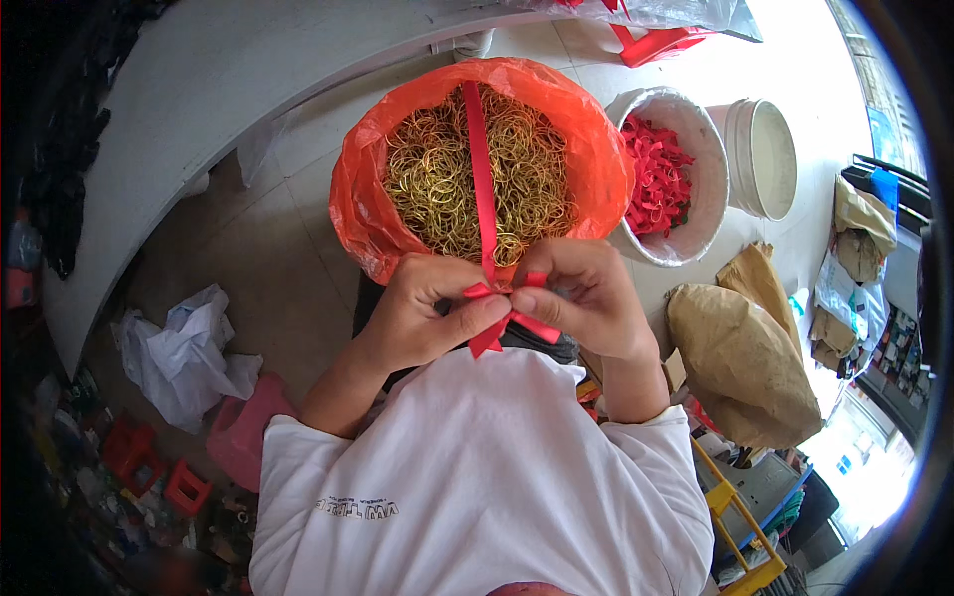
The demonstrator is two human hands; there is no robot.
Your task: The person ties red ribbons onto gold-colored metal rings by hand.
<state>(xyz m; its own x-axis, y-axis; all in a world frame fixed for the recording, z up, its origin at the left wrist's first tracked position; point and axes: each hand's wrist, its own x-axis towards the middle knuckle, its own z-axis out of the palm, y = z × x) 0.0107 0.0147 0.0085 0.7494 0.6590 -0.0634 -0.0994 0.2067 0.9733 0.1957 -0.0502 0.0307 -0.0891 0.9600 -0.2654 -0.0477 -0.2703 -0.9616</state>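
Both of my hands meet in front of my chest at a red ribbon bow (485, 343). My left hand (432, 308) pinches its left side between thumb and fingers. With thumb and forefinger, my right hand (586, 298) grips the right side of the same bow. A long red ribbon strip (481, 179) runs from the bow up across a heap of gold-coloured metal rings (427, 169). These rings fill a container lined with an orange-red plastic bag (363, 189), just beyond my hands. The bow's knot is partly hidden by my thumbs.
Right of the rings stands a white bucket (712, 179) holding many red ribbon bows (656, 179), with a pale bucket (770, 159) beyond. A grey-white table (179, 119) curves along the left. White plastic bags (189, 348) lie on the floor; a brown sack (740, 368) sits at right.
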